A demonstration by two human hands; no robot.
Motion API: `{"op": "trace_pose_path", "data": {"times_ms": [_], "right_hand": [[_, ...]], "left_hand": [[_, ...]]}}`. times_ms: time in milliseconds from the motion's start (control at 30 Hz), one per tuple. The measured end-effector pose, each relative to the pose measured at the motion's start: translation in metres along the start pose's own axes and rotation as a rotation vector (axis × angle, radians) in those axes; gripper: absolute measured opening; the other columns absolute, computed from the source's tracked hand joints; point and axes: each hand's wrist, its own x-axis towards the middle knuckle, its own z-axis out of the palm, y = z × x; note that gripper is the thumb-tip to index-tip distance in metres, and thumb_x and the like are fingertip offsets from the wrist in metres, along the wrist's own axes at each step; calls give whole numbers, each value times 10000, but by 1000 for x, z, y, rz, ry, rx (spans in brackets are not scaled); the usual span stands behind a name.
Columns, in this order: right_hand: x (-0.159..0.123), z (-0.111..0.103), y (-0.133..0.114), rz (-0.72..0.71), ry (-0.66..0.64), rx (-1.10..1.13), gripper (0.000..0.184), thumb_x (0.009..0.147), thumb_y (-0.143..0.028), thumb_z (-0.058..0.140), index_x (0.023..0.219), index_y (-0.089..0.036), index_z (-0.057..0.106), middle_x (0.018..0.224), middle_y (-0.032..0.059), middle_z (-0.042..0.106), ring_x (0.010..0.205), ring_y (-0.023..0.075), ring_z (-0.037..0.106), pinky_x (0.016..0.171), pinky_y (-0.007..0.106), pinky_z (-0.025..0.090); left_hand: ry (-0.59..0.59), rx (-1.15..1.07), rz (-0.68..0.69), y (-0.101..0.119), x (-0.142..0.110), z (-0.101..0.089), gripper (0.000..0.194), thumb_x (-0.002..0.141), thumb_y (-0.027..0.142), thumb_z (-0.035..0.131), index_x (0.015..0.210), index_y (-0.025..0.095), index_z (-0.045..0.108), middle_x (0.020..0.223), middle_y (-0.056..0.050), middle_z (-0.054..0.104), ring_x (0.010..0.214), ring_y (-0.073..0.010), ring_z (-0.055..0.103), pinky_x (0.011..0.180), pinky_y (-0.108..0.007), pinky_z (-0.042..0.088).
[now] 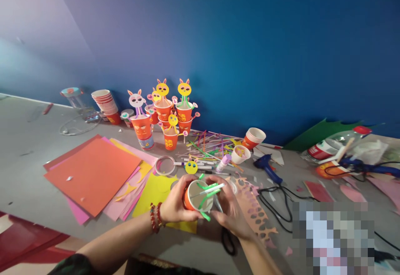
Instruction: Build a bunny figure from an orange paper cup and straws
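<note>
My left hand [176, 204] is wrapped round an orange paper cup [186, 200], its open mouth tilted up toward me. Green straws [204, 202] and a pale straw cross the cup's mouth, with green ends poking out at the rim. My right hand [229, 206] curls round the cup's right side, fingertips at the far rim and thumb near the front. A black loop [229, 241], like a scissors handle, shows below my right wrist; whether the hand touches it is hidden. Just beyond the cup lies a yellow paper animal head [191, 166] with blue eyes.
Decorated cups with paper animal heads [171, 139] stand near the wall. Coloured paper sheets [93, 175] lie left. Loose straws [212, 143], a glue stick [223, 163], tape roll [165, 166] and white cup [241, 154] lie beyond. A blue glue gun [268, 168] trails its cable right.
</note>
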Motion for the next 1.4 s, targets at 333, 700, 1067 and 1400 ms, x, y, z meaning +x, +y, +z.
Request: {"op": "trace_pose_path", "data": {"times_ms": [333, 700, 1067, 1400], "right_hand": [[-11, 5, 1, -537, 142, -539, 225, 820, -109, 614, 989, -255, 588, 702, -20, 539, 590, 155, 526, 579, 278, 434], [-7, 12, -13, -554, 76, -745, 144, 834, -132, 579, 916, -250, 579, 544, -58, 522, 436, 134, 469, 486, 267, 376], [-10, 11, -9, -536, 86, -684, 180, 824, -132, 577, 958, -249, 603, 589, -39, 589, 468, 147, 534, 505, 271, 422], [-8, -9, 14, -399, 321, -487, 166, 890, -164, 575, 976, -247, 689, 778, 23, 692, 649, 172, 647, 584, 260, 520]], "left_hand": [[49, 56, 13, 0, 0, -2, 803, 698, 632, 791, 1307, 232, 454, 1152, -112, 617, 999, -287, 658, 869, -395, 548], [19, 82, -5, -2, -3, -2, 804, 699, 594, 806, 1325, 238, 447, 1170, -124, 620, 1010, -302, 662, 878, -406, 545], [30, 94, 16, -2, -3, -3, 797, 711, 647, 774, 1321, 250, 448, 1146, -107, 612, 985, -284, 661, 851, -396, 557], [8, 65, 8, -3, -2, -3, 814, 694, 640, 793, 1324, 263, 443, 1150, -97, 607, 989, -280, 647, 868, -398, 541]]}}
